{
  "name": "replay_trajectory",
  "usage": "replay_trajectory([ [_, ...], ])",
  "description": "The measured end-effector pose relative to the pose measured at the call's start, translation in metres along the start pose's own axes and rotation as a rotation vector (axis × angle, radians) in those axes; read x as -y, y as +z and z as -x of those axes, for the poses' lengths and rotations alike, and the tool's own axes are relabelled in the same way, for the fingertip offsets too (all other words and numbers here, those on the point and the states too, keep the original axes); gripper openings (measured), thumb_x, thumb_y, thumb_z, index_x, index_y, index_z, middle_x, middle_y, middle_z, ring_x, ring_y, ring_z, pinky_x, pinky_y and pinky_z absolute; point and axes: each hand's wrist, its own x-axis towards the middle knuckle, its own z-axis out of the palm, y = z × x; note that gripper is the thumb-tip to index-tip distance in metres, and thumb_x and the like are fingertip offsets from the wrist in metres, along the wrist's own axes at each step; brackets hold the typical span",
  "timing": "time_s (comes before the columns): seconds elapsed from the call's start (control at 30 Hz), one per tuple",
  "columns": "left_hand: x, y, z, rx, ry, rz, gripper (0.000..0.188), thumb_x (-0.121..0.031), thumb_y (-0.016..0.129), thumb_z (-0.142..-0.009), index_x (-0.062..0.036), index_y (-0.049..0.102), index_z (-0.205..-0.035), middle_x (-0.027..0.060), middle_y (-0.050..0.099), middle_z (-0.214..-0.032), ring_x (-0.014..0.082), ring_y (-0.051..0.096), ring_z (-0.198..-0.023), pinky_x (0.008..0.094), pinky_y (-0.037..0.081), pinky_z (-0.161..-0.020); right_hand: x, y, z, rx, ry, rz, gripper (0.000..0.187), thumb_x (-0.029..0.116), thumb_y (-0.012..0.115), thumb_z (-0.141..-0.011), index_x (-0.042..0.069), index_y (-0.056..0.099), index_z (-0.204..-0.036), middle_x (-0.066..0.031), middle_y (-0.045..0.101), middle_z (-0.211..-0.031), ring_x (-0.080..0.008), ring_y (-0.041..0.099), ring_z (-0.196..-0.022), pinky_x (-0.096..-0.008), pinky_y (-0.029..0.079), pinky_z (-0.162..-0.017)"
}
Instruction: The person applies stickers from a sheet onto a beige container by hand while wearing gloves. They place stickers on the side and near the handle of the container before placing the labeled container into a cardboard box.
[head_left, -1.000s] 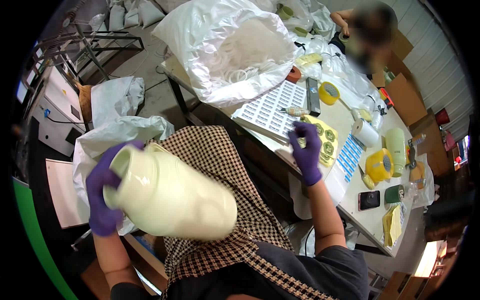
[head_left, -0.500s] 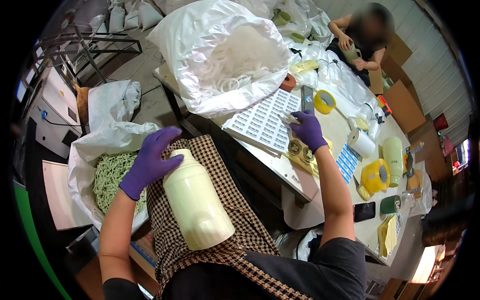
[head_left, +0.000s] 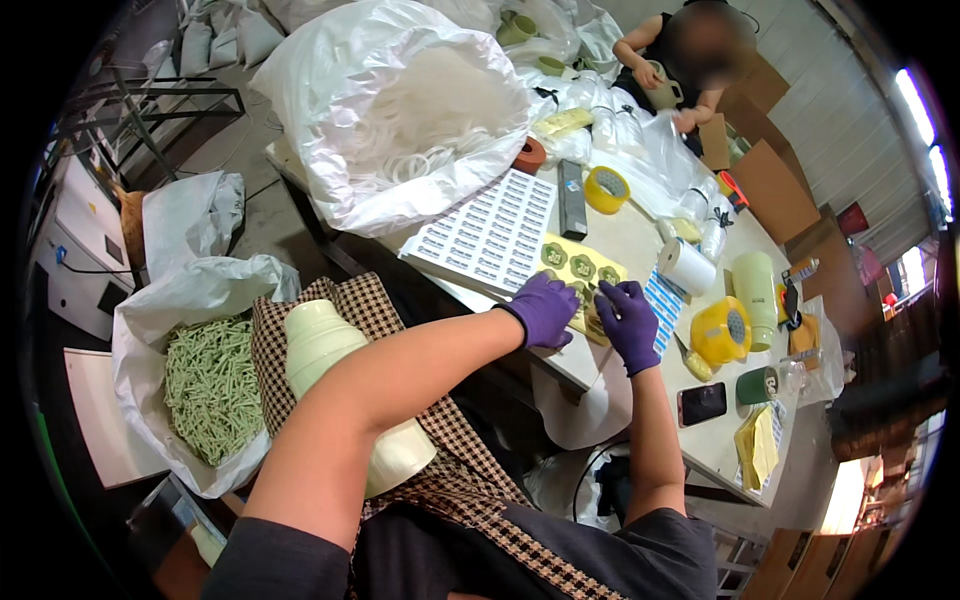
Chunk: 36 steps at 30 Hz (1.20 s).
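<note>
Purple gloves cover both my hands. My left hand (head_left: 545,310) rests on the lower left side of a yellow sheet of round green stickers (head_left: 580,262), its fingers reaching over the sheet. At the sheet's right side is my right hand (head_left: 630,325), thumb and fingertips drawn together by a sticker; I cannot make out what is between them. A pale cream flask body (head_left: 318,340) lies across the checked apron (head_left: 272,345) on my lap, with no hand on it. My left forearm passes over it and hides its middle.
Beside the sticker sheet lie white label sheets (head_left: 480,235), a grey metal bar (head_left: 572,200) and yellow tape rolls (head_left: 722,330). A white sack of clear rings (head_left: 330,200) stands behind. Green strips fill a sack (head_left: 210,385) at left. Another person (head_left: 670,70) handles a flask across the table.
My left hand has left the flask on my lap and reached right to the sticker sheet. My right hand has moved from the label sheets' edge to the stickers. The view has shifted.
</note>
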Motion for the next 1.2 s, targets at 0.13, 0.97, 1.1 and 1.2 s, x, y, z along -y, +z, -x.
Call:
replay_trajectory([
  [0.13,0.004,0.023,0.001,-0.042,0.008,-0.029,0.063,-0.036,0.065,-0.087,-0.0061,0.055,-0.142,0.0124,0.056,-0.146,0.0265,0.053,-0.134,0.0421,0.032,-0.116,-0.014,0.011,0.013,0.020,-0.041,0.010,0.028,0.033,0.070,-0.092,0.017,0.077,-0.113,-0.0098,0.067,-0.100,-0.0286,0.069,-0.080,-0.0391,0.054,-0.067],
  [0.97,0.006,0.017,0.003,0.038,0.024,-0.042,0.070,-0.025,0.066,-0.083,-0.0057,0.048,-0.149,0.0130,0.045,-0.157,0.0282,0.047,-0.141,0.0430,0.029,-0.121,0.008,0.026,-0.010,0.164,-0.077,0.355,0.040,0.029,0.063,-0.093,0.027,0.064,-0.133,-0.0115,0.062,-0.100,-0.0323,0.067,-0.087,-0.0467,0.056,-0.069],
  [1.1,0.007,0.019,0.001,0.039,0.044,-0.059,0.069,-0.024,0.066,-0.082,-0.0050,0.050,-0.147,0.0128,0.046,-0.156,0.0274,0.048,-0.139,0.0421,0.030,-0.119,-0.001,0.020,-0.029,0.236,0.037,0.163,0.037,0.029,0.061,-0.094,0.027,0.068,-0.130,-0.0140,0.066,-0.106,-0.0363,0.067,-0.095,-0.0447,0.055,-0.077],
  [1.2,0.004,0.007,0.000,0.059,0.049,-0.012,0.068,-0.023,0.067,-0.080,-0.0047,0.053,-0.144,0.0125,0.051,-0.150,0.0265,0.051,-0.136,0.0417,0.032,-0.117,-0.037,0.005,-0.052,-0.097,0.280,-0.317,0.037,0.026,0.057,-0.100,0.012,0.067,-0.132,-0.0076,0.068,-0.099,-0.0272,0.068,-0.091,-0.0356,0.053,-0.081],
])
